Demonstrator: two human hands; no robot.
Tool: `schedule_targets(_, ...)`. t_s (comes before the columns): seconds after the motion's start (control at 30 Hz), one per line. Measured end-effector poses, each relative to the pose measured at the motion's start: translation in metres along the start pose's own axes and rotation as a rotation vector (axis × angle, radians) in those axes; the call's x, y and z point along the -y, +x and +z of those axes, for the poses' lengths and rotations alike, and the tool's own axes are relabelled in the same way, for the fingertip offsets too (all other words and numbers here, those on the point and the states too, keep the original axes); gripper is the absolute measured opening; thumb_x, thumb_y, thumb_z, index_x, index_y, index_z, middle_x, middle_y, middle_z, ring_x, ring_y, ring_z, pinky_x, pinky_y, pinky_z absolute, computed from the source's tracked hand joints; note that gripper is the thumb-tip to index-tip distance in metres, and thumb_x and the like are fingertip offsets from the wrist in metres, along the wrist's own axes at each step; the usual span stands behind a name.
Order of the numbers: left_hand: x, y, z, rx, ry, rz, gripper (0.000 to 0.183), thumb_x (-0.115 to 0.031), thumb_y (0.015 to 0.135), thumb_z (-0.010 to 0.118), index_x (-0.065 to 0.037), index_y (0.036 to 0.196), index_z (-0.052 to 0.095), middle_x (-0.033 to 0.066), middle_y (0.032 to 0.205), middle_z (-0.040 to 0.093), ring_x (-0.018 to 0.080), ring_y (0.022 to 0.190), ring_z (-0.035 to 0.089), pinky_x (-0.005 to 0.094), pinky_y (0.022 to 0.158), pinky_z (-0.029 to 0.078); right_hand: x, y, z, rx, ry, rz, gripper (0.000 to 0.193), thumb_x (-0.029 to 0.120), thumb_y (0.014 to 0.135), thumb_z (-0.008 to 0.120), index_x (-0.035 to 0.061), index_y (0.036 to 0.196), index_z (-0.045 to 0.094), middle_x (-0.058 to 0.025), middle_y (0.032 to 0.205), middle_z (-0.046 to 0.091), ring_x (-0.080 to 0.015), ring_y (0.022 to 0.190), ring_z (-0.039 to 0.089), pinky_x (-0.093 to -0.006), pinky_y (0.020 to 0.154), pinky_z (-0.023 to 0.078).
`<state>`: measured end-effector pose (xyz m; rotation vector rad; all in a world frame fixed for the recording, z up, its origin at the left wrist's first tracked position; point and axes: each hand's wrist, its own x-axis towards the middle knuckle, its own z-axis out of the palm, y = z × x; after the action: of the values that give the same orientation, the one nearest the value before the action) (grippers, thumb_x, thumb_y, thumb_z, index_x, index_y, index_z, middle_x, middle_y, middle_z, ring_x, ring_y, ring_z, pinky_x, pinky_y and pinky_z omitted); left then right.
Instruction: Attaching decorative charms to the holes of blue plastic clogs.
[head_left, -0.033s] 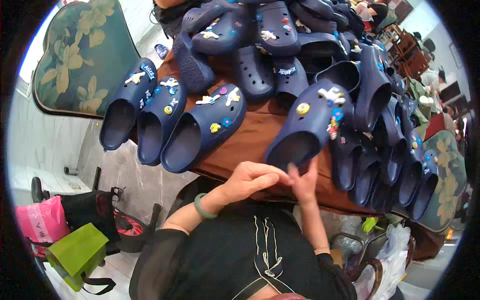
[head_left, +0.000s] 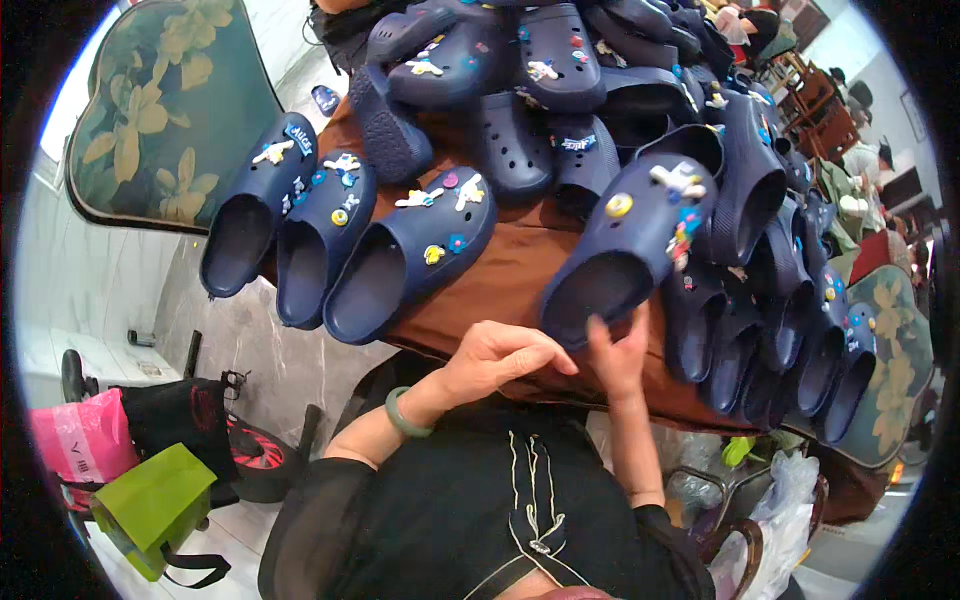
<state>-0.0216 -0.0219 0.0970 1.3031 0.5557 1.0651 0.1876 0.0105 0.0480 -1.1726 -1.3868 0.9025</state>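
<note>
My right hand (head_left: 618,352) pinches the heel rim of a navy clog (head_left: 625,250), steadying it at the table (head_left: 500,290) edge; my left hand (head_left: 500,360), loosely curled, empty, hovers beside it

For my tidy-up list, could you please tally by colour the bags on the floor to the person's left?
Pink plastic bag: 1
Black fabric bag with red print: 1
Lime-green paper bag with black handles: 1
Total: 3
</note>
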Motion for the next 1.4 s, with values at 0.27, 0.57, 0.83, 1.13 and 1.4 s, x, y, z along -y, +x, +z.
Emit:
schedule_targets(0.27,0.084,-0.015,-0.025,-0.302,0.400,-0.036,0.014,-0.010,0.091,0.060,0.002,0.089,0.068,0.0084,0.083,0.070,0.0135,0.076,0.066,0.0274,0.068,0.052,0.035,0.189,-0.010,-0.151,0.309,-0.007,0.051,0.018,0.090,0.062,-0.0024,0.132,0.042,-0.0114,0.121,0.054,-0.0179,0.106,0.054,-0.0336,0.087,0.047)
schedule_targets(0.57,0.109,-0.016,-0.036,-0.330,0.674,0.245,0.002,-0.003,0.081,0.068,-0.001,0.082,0.066,0.0101,0.075,0.065,0.0242,0.067,0.063,0.0332,0.061,0.049,-0.050,0.133,0.056,-0.134,-0.453,-0.794,0.036,-0.001,0.084,0.062,-0.0020,0.119,0.054,-0.0175,0.115,0.054,-0.0275,0.101,0.057,-0.0354,0.085,0.048)
schedule_targets(0.83,0.113,-0.012,-0.030,-0.371,0.757,0.321,0.005,-0.001,0.077,0.070,-0.002,0.079,0.065,0.0106,0.070,0.063,0.0249,0.064,0.061,0.0335,0.057,0.048,-0.067,0.100,0.067,0.138,-0.411,-0.634,0.027,0.000,0.084,0.064,0.0026,0.110,0.060,-0.0159,0.107,0.057,-0.0263,0.081,0.061,-0.0337,0.069,0.052)
schedule_targets(1.13,0.102,-0.016,-0.023,-0.391,0.702,0.183,0.002,-0.002,0.080,0.067,-0.001,0.080,0.065,0.0088,0.071,0.064,0.0207,0.063,0.061,0.0324,0.057,0.047,-0.065,0.097,0.070,0.160,-0.348,-0.592,0.013,0.006,0.087,0.063,0.0035,0.100,0.062,-0.0144,0.101,0.061,-0.0315,0.081,0.064,-0.0358,0.068,0.053)
schedule_targets(1.4,0.022,-0.042,-0.059,-1.063,0.994,0.032,0.022,-0.016,0.089,0.063,0.000,0.102,0.056,0.0045,0.092,0.055,0.0151,0.080,0.052,0.0314,0.073,0.045,-0.071,0.099,0.064,0.153,-0.292,-0.568,0.008,0.007,0.088,0.063,0.0023,0.094,0.063,-0.0136,0.095,0.062,-0.0307,0.077,0.064,-0.0351,0.066,0.053)
